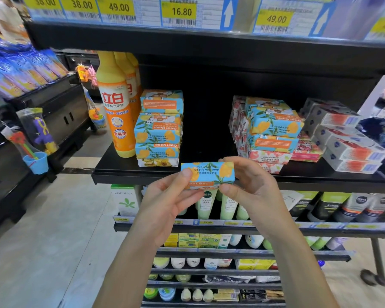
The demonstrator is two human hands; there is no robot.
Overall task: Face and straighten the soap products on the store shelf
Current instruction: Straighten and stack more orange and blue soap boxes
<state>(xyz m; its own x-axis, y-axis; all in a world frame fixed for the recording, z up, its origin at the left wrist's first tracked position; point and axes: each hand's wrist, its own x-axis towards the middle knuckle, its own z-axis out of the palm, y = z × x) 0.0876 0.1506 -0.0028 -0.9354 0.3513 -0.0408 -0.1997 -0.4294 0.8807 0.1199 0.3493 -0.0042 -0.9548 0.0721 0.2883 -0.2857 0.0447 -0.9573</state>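
Black shelf (131,177) runs across the middle. Just before its front edge a soap bar (209,173) sits level, print upright, with the left hand (165,201) pinching its left end and the right hand (251,190) its right end. Behind on the shelf, a left stack (158,130) and a right stack (273,127) stand well apart — orange bottles (117,103) just beside the left one.

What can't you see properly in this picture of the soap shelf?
All in the head view:
- soap bar: lower label words covered by left hand and right hand.
- shelf back: lost in shadow.
- price tags: small print blurred, tops cut by the top edge.
- dark blue pack: cut off by right edge.
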